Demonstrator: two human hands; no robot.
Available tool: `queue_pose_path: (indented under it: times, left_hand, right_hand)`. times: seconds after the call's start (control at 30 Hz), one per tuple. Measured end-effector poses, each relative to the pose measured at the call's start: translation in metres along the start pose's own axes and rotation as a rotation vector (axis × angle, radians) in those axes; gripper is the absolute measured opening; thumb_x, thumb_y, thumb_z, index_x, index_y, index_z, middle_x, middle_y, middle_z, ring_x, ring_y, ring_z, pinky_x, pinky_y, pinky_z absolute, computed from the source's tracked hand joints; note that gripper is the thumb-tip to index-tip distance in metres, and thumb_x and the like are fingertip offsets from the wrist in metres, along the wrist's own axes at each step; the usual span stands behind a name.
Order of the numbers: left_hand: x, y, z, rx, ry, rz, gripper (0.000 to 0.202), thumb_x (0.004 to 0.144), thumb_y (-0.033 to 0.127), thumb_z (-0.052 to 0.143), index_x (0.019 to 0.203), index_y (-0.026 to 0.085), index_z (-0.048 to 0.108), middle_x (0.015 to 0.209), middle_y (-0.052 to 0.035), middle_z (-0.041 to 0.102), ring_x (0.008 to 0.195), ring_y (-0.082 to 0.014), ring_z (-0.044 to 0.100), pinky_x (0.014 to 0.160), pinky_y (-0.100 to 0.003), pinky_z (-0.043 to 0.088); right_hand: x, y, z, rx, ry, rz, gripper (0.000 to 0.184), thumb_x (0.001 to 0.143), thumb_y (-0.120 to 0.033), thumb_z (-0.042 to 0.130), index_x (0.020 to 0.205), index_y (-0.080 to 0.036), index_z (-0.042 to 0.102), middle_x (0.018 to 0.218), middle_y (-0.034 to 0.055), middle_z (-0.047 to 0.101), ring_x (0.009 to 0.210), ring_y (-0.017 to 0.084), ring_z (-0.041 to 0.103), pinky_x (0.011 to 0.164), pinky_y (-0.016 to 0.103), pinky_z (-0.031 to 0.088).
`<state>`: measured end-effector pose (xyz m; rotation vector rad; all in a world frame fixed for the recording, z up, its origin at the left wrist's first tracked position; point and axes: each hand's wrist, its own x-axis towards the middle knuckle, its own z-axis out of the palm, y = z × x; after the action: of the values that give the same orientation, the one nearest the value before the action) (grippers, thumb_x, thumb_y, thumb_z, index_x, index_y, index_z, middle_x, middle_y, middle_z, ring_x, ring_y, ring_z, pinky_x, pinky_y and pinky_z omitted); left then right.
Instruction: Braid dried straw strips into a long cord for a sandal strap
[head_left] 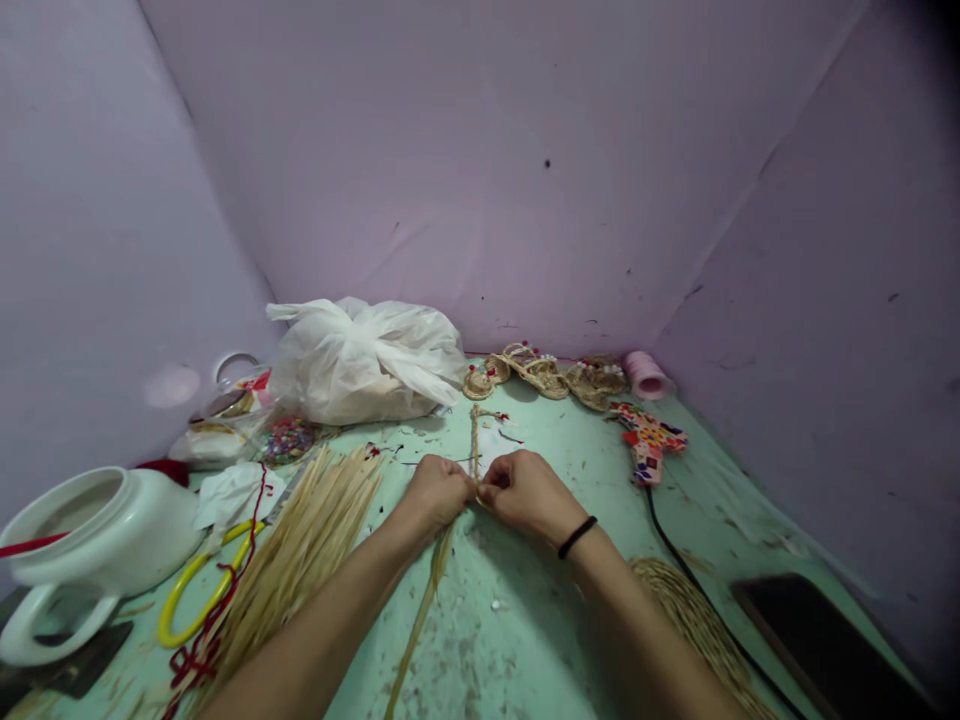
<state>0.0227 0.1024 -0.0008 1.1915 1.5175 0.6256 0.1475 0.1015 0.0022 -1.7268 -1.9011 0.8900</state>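
A thin braid of dried straw (475,436) runs up the middle of the table, away from me. Its near end is pinched between my left hand (444,486) and my right hand (525,490), which nearly touch. Fingers of both hands are closed on it. Below my left hand a loose straw strand (420,622) trails toward the front edge. A black band (577,537) circles my right wrist. Exactly how the strands cross at my fingertips is hidden.
Left are a straw bundle (300,555), yellow-handled scissors (171,610) and a white pot (146,520). Behind lie a tied plastic bag (360,365), woven straw pieces (536,372) and a pink spool (646,376). Right are a patterned glue gun (646,440), a coiled straw mat (690,625) and a phone (825,640).
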Motion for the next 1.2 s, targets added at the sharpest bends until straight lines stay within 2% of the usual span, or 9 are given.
queue_pose_path:
  times: [0.1, 0.2, 0.3, 0.43, 0.67, 0.77, 0.9, 1.03, 1.2]
  left_hand:
    - [0.009, -0.011, 0.005, 0.016, 0.020, 0.082, 0.009, 0.050, 0.007, 0.046, 0.044, 0.014, 0.047, 0.033, 0.0053, 0.035, 0.034, -0.0043, 0.029, 0.036, -0.018, 0.014]
    - [0.010, -0.013, 0.007, -0.005, 0.025, 0.084, 0.010, 0.049, 0.007, 0.044, 0.042, 0.013, 0.046, 0.033, 0.0047, 0.036, 0.034, -0.0043, 0.029, 0.036, -0.018, 0.015]
    - [0.003, -0.006, 0.005, -0.100, 0.005, 0.022, 0.011, 0.050, 0.009, 0.042, 0.041, 0.015, 0.044, 0.031, 0.0051, 0.032, 0.030, -0.0043, 0.026, 0.034, -0.019, 0.014]
    - [-0.004, 0.002, -0.002, -0.219, -0.088, -0.072, 0.008, 0.050, 0.012, 0.042, 0.044, 0.015, 0.046, 0.030, 0.0052, 0.033, 0.025, -0.0046, 0.022, 0.030, -0.020, 0.010]
    - [-0.001, 0.003, -0.018, -0.194, -0.279, -0.052, 0.004, 0.051, 0.017, 0.052, 0.051, 0.014, 0.048, 0.035, 0.0049, 0.043, 0.025, -0.0029, 0.026, 0.029, -0.017, 0.011]
    - [-0.001, 0.005, -0.022, -0.154, -0.281, -0.042, 0.005, 0.051, 0.017, 0.053, 0.052, 0.015, 0.048, 0.034, 0.0054, 0.042, 0.026, -0.0028, 0.027, 0.029, -0.017, 0.012]
    - [-0.002, 0.010, -0.022, -0.101, -0.222, -0.064, 0.005, 0.052, 0.014, 0.052, 0.050, 0.015, 0.047, 0.033, 0.0054, 0.040, 0.025, -0.0034, 0.026, 0.029, -0.017, 0.011]
    - [-0.003, 0.012, -0.022, -0.096, -0.218, -0.057, 0.003, 0.053, 0.014, 0.052, 0.051, 0.014, 0.049, 0.035, 0.0050, 0.042, 0.025, -0.0028, 0.025, 0.029, -0.017, 0.011]
    - [-0.001, 0.009, -0.024, -0.097, -0.231, -0.048, 0.002, 0.053, 0.014, 0.051, 0.052, 0.014, 0.049, 0.034, 0.0056, 0.040, 0.024, -0.0031, 0.025, 0.029, -0.017, 0.011]
  right_hand:
    - [-0.006, -0.007, -0.010, -0.186, 0.017, 0.020, 0.007, 0.055, -0.016, 0.056, 0.050, -0.017, 0.062, 0.052, 0.0063, 0.061, 0.048, 0.012, 0.048, 0.045, 0.024, 0.024]
    - [-0.013, -0.019, -0.014, -0.175, -0.040, 0.058, 0.011, 0.053, -0.014, 0.055, 0.044, -0.016, 0.060, 0.043, 0.0054, 0.056, 0.044, 0.012, 0.046, 0.043, 0.024, 0.023]
    - [-0.019, -0.030, -0.012, -0.133, -0.084, 0.043, 0.014, 0.052, -0.011, 0.053, 0.040, -0.015, 0.059, 0.035, 0.0029, 0.049, 0.042, 0.011, 0.044, 0.043, 0.023, 0.023]
    - [-0.020, -0.034, -0.007, -0.107, -0.088, -0.017, 0.015, 0.052, -0.009, 0.051, 0.044, -0.015, 0.062, 0.039, 0.0021, 0.053, 0.043, 0.010, 0.045, 0.044, 0.022, 0.025]
    - [-0.016, -0.024, -0.008, 0.020, -0.201, -0.069, 0.016, 0.054, -0.009, 0.049, 0.046, -0.015, 0.062, 0.044, 0.0004, 0.056, 0.044, 0.009, 0.045, 0.044, 0.019, 0.030]
    - [-0.015, -0.021, -0.007, 0.099, -0.240, -0.066, 0.013, 0.055, -0.011, 0.051, 0.047, -0.014, 0.062, 0.043, -0.0013, 0.054, 0.043, 0.007, 0.042, 0.043, 0.018, 0.029]
    - [-0.011, -0.013, -0.013, 0.167, -0.296, 0.044, 0.010, 0.055, -0.015, 0.053, 0.048, -0.014, 0.059, 0.040, -0.0027, 0.049, 0.039, 0.006, 0.038, 0.040, 0.019, 0.026]
    - [-0.006, -0.007, -0.017, 0.306, -0.167, 0.155, 0.009, 0.058, -0.016, 0.050, 0.051, -0.014, 0.056, 0.040, -0.0041, 0.045, 0.039, 0.006, 0.035, 0.039, 0.019, 0.023]
    - [-0.006, -0.016, -0.004, 0.549, -0.300, 0.223, 0.012, 0.061, -0.012, 0.044, 0.050, -0.015, 0.048, 0.039, -0.0042, 0.043, 0.035, 0.005, 0.034, 0.038, 0.019, 0.023]
